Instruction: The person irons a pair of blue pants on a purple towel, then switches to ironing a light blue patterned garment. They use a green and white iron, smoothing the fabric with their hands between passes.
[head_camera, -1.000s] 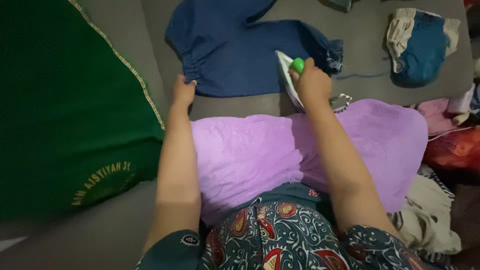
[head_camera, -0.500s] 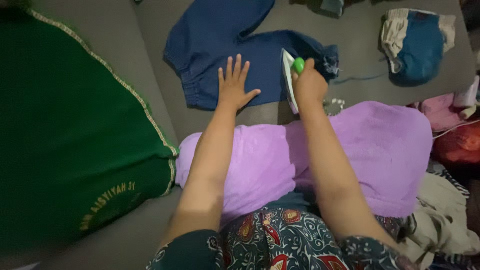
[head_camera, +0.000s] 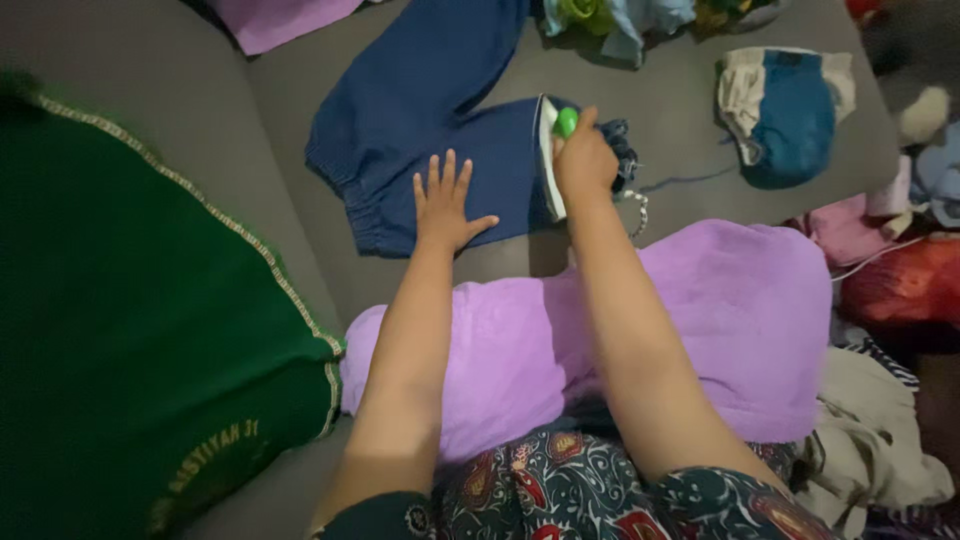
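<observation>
A dark blue garment lies spread on a grey surface. My left hand rests flat on its lower part, fingers spread. My right hand grips the handle of a white iron with a green knob, which stands on the blue garment's right side. The iron's cord trails just right of my wrist. A purple cloth covers my lap under both forearms.
A green cloth with a gold border lies at the left. A blue and cream garment lies at the upper right. Piled clothes crowd the right edge, and more purple cloth shows at the top.
My left hand has gone from the grey surface onto the blue garment and now presses it flat. My right hand has stayed on the iron.
</observation>
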